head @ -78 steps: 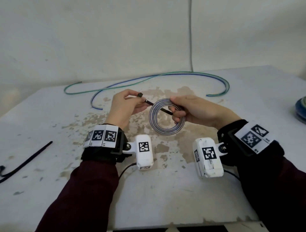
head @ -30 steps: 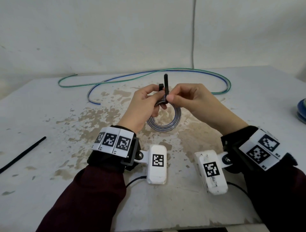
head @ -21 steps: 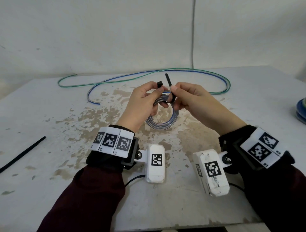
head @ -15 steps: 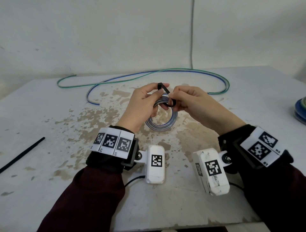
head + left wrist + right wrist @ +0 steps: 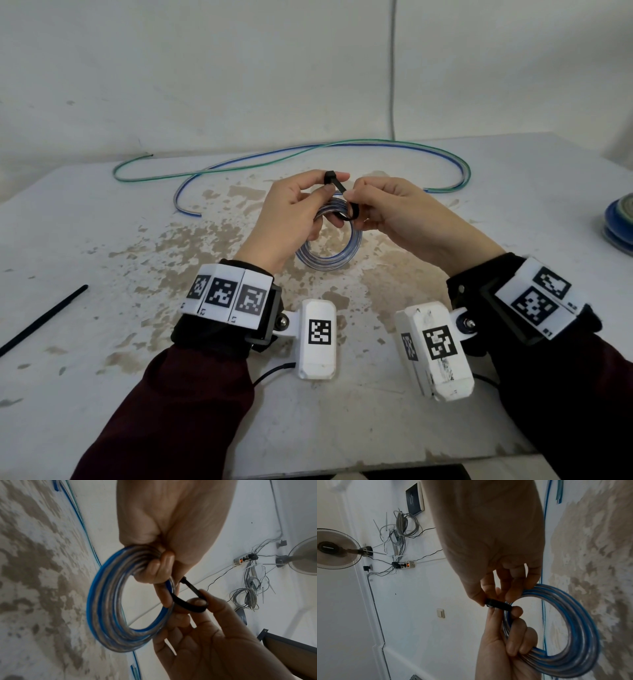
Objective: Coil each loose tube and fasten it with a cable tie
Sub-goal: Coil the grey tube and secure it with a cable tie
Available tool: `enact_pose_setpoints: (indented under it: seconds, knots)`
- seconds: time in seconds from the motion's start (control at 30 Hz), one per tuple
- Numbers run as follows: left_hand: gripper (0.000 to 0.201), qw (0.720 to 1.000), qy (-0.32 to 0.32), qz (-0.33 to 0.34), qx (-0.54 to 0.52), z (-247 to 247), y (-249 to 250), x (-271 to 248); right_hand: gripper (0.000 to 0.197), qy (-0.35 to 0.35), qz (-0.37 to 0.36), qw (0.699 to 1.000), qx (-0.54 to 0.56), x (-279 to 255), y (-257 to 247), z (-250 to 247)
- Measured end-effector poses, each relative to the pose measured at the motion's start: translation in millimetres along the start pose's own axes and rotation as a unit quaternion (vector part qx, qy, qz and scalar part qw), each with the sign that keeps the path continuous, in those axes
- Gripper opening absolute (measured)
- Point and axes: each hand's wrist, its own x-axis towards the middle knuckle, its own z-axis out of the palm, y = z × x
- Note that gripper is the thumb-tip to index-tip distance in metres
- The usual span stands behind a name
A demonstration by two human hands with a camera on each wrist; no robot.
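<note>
The coiled clear tube with a blue stripe (image 5: pixel 329 246) hangs upright above the stained white tabletop (image 5: pixel 102 240), gripped at its top by the curled fingers (image 5: pixel 154 566) of the left hand (image 5: pixel 291 219). The black plastic cable tie (image 5: pixel 339 190) is looped through the coil at about 1 o'clock on the ring. Its square head sticks up between the left thumb and forefinger, and the strap runs down toward 4 o'clock into the pinch of the right hand (image 5: pixel 394 216), whose fingers (image 5: pixel 199 601) clamp the bend of the loop. The strap's long axis thus slants from the left hand's fingertips to the right hand's, the two hands almost touching. The next move, I judge, turns on bringing the free tail to the head, which lies at 11 o'clock from the right fingertips, just beside them.

A second ago the tail stood straight up above both hands; now it is folded over and no free end shows. Earlier still the coil was held lower and flatter, with the tie lying across it.

Two loose tubes (image 5: pixel 308 154), blue and green, lie uncoiled at the far side, and a spare black tie (image 5: pixel 44 318) lies at 9 o'clock.
</note>
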Motion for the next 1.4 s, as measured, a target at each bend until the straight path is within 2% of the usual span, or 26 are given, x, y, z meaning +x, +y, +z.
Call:
enact_pose_setpoints:
  seconds: [0.13, 0.27, 0.33, 0.43, 0.57, 0.73, 0.93, 1.2, 1.27, 1.4]
  knots:
    - [0.024, 0.998, 0.008, 0.021, 0.053, 1, 2, -1, 0.032, 0.027, 0.006, 1.0, -0.004, 1, 3, 0]
    - [0.023, 0.987, -0.008, 0.053, 0.152, 1, 3, -1, 0.03, 0.069, 0.022, 0.997, -0.024, 1, 5, 5]
    - [0.022, 0.985, -0.013, 0.051, 0.165, -1, 3, -1, 0.028, 0.087, 0.021, 0.995, -0.04, 1, 5, 6]
    - [0.023, 0.986, -0.033, 0.035, 0.158, -2, 5, -1, 0.013, 0.132, 0.013, 0.991, -0.019, 3, 3, 3]
    - [0.022, 0.983, -0.077, 0.022, 0.165, -4, 4, -2, 0.008, 0.133, 0.002, 0.991, -0.034, 1, 3, 1]
    - [0.024, 0.982, -0.115, 0.002, 0.15, -5, 3, -1, 0.02, 0.14, 0.03, 0.99, 0.012, 4, 1, -2]
    - [0.03, 0.977, -0.184, -0.022, 0.11, -3, 5, -4, 0.022, 0.197, 0.039, 0.977, 0.072, 8, 3, -11]
    - [0.032, 0.975, -0.196, -0.057, 0.085, -1, 2, -3, 0.018, 0.255, 0.01, 0.965, 0.052, 13, 13, -3]
    - [0.032, 0.977, -0.186, -0.066, 0.077, -1, 0, -3, 0.013, 0.233, 0.016, 0.971, 0.052, 13, 14, -2]
    - [0.029, 0.983, -0.157, -0.077, 0.063, -3, -5, 0, 0.011, 0.129, 0.061, 0.988, 0.059, 10, 14, -1]
